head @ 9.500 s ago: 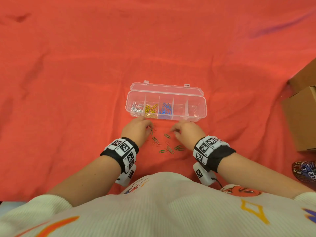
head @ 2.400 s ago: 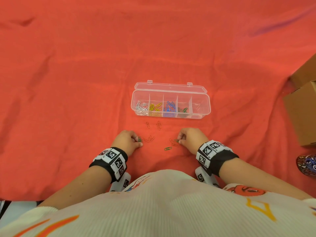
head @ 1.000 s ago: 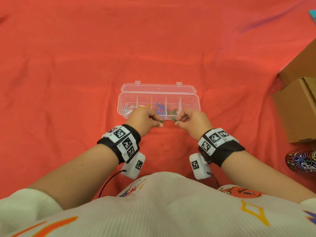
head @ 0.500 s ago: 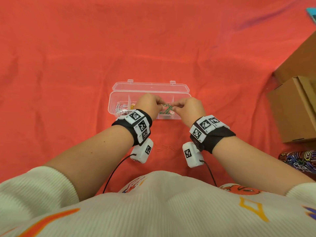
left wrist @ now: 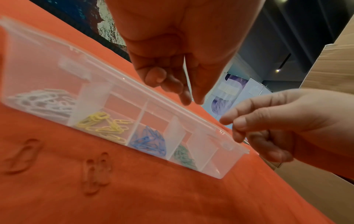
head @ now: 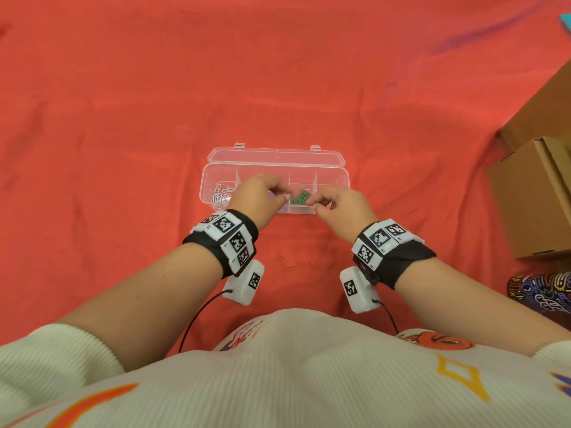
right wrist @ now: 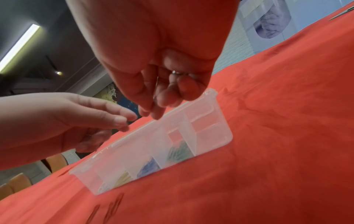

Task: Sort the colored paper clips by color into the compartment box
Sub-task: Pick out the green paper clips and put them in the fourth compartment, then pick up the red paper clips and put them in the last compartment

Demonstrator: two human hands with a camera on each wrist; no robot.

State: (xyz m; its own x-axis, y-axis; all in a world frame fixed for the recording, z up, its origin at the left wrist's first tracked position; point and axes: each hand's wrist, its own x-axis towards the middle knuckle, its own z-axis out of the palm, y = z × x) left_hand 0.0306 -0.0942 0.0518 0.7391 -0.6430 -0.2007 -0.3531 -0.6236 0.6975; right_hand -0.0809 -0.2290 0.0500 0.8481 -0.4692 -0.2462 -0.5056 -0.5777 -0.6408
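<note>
Red cloth (head: 129, 125) spreads under the compartment box (head: 332, 176), cardboard boxes (head: 534, 196) alongside.

The left hand (head: 258, 196) is covering the yellow and blue compartments of the compartment box (head: 343, 174) in the head view. Cardboard boxes (head: 534, 193) are running off the right edge. The red clips (head: 296, 264) are blurring into the cloth.
</note>
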